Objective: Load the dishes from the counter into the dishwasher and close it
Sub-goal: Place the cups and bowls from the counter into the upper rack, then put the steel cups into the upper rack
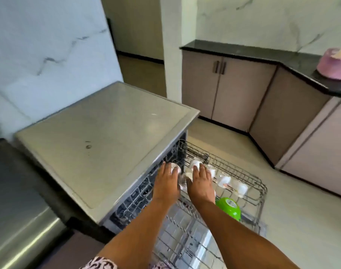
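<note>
Pulled-out dishwasher rack (251, 183), white cups (224, 180) under both hands' fingers (201, 170)

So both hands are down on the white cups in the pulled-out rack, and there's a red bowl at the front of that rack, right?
Not quite: the bowl is green, not red, as the head view shows. The rest holds: the left hand and right hand are down on white cups in the pulled-out rack.

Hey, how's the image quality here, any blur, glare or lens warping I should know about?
Head view: wide-angle lens bends the dark countertop edge and cabinets; both hands (left hand, right hand) and the white cups are soft with motion blur; glare streaks the steel surface lower left; the green plastic bowl reads clearly.
</note>
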